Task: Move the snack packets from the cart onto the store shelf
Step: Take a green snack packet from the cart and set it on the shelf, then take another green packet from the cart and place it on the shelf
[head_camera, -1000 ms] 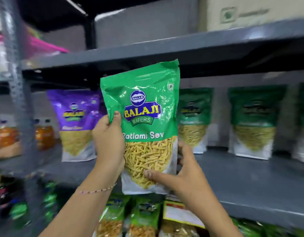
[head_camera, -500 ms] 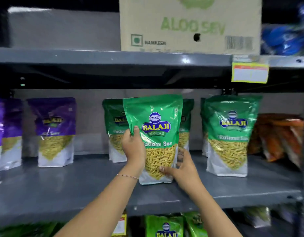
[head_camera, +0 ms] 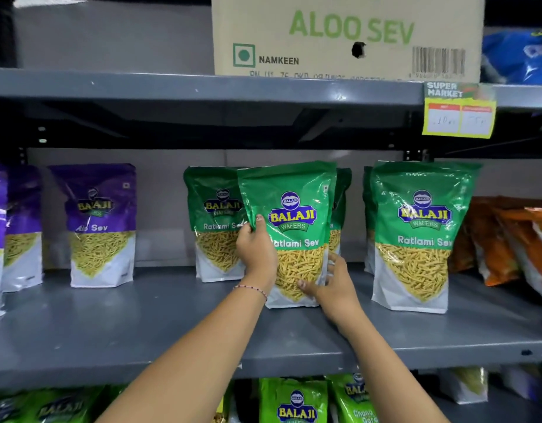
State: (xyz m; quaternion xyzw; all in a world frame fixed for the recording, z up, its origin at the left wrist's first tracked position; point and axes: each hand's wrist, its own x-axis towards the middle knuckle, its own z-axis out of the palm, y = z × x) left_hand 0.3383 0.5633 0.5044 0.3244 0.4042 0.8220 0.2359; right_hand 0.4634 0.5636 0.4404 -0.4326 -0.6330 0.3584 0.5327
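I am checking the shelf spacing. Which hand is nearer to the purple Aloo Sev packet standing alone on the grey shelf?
The left hand. It grips the left edge of the held green Ratlami Sev packet, on the side toward the purple Aloo Sev packet. The right hand is at the green packet's lower right, farther away.

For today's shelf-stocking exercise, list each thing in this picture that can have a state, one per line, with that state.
Held green packet: upright, base on the shelf, gripped on both sides.
Left hand: closed on the packet's left edge.
Right hand: holding its lower right corner.
Green packet to the right: standing, untouched.
Purple packet: standing.
Orange packets: leaning.
Cardboard box: closed, small hole in front.
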